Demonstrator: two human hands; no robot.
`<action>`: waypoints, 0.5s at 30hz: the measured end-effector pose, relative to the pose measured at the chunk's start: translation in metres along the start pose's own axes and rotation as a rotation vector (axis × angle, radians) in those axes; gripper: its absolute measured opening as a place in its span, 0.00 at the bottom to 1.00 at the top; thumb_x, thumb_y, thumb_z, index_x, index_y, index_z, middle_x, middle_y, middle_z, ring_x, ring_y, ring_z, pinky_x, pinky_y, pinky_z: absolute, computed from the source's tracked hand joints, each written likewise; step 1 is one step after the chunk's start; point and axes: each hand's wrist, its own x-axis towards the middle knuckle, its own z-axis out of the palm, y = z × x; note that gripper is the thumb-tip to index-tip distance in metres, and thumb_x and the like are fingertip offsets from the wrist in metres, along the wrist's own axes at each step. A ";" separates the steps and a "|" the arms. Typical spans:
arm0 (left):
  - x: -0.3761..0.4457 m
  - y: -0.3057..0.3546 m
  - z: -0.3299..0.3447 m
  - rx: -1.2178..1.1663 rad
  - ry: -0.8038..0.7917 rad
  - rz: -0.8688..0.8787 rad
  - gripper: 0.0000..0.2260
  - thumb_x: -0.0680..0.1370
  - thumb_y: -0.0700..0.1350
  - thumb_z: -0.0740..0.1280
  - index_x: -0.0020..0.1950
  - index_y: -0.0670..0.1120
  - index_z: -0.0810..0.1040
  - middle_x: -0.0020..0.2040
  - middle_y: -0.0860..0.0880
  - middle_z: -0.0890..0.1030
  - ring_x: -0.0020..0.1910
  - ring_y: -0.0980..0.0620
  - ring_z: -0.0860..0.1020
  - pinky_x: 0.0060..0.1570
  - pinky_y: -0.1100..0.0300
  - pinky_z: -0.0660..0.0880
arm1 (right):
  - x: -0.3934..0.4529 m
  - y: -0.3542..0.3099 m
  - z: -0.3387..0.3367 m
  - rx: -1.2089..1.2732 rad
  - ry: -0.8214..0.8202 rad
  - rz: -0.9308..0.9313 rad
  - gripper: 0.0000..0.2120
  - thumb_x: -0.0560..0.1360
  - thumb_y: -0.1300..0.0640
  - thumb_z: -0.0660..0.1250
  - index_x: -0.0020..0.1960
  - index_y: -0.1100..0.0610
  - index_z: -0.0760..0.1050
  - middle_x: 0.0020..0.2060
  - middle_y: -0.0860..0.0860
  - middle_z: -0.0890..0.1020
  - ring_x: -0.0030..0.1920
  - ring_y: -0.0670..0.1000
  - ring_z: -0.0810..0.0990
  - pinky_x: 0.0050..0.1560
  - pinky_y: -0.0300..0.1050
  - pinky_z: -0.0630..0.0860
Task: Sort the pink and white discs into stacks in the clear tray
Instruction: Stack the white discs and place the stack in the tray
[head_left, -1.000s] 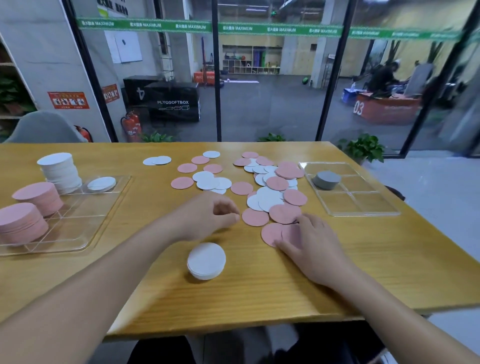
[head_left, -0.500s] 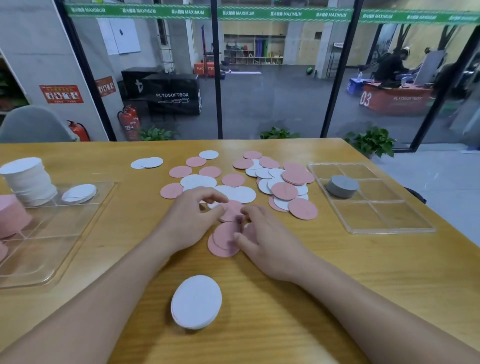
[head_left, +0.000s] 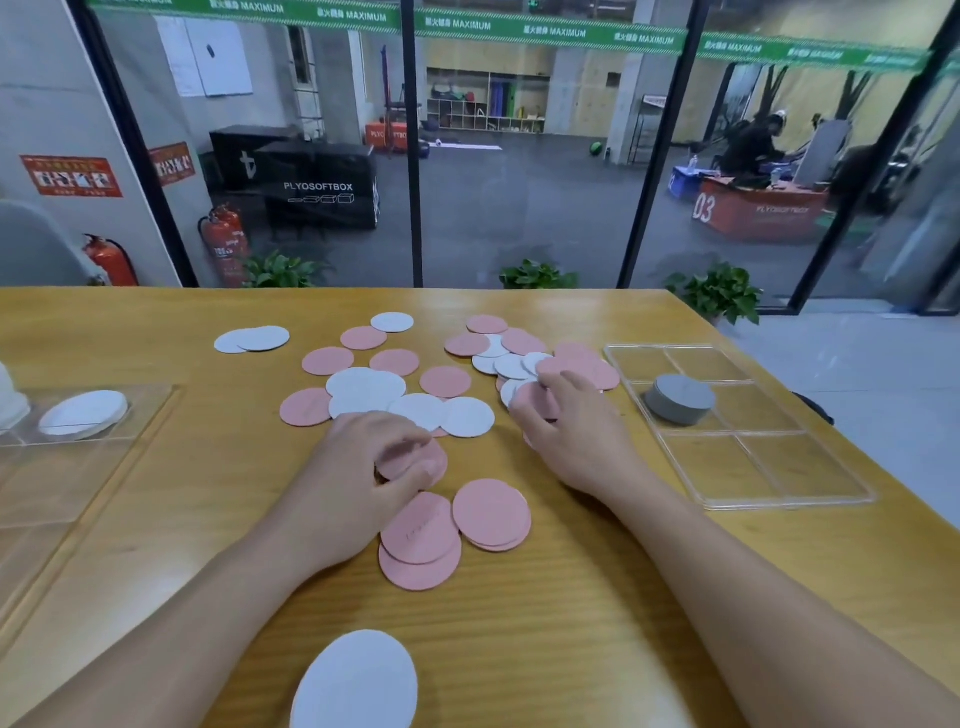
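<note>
The left hand (head_left: 363, 467) pinches pink discs (head_left: 415, 460) at mid-tabletop; the right hand (head_left: 576, 436), at two o'clock, seems to curl its grip on another pink disc (head_left: 537, 400). A hurried sweep could scatter the gathered pile (head_left: 452, 530) at six o'clock.

Left clear tray (head_left: 78, 467) cut by left edge; near white stack (head_left: 356, 680) cropped at bottom; left hand (head_left: 358, 478) fingertips blurred.
</note>
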 end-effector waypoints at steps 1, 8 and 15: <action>0.000 0.001 0.000 -0.004 0.003 -0.015 0.11 0.82 0.57 0.73 0.64 0.61 0.84 0.63 0.68 0.81 0.70 0.57 0.72 0.70 0.55 0.71 | -0.001 -0.003 0.002 -0.023 -0.011 -0.038 0.22 0.82 0.36 0.60 0.65 0.50 0.78 0.61 0.47 0.79 0.65 0.55 0.76 0.67 0.60 0.73; -0.003 -0.001 0.000 -0.011 0.004 -0.026 0.13 0.81 0.57 0.75 0.65 0.62 0.82 0.65 0.69 0.79 0.71 0.62 0.69 0.71 0.57 0.69 | -0.011 -0.019 0.004 0.158 -0.160 -0.220 0.26 0.84 0.36 0.63 0.77 0.48 0.76 0.78 0.44 0.72 0.76 0.46 0.71 0.76 0.52 0.69; -0.002 0.000 0.001 -0.013 0.017 -0.013 0.13 0.81 0.57 0.74 0.65 0.62 0.83 0.65 0.69 0.78 0.71 0.63 0.68 0.70 0.59 0.68 | 0.056 0.003 -0.011 0.118 0.012 -0.054 0.28 0.85 0.37 0.61 0.76 0.55 0.75 0.74 0.50 0.78 0.73 0.53 0.75 0.71 0.53 0.72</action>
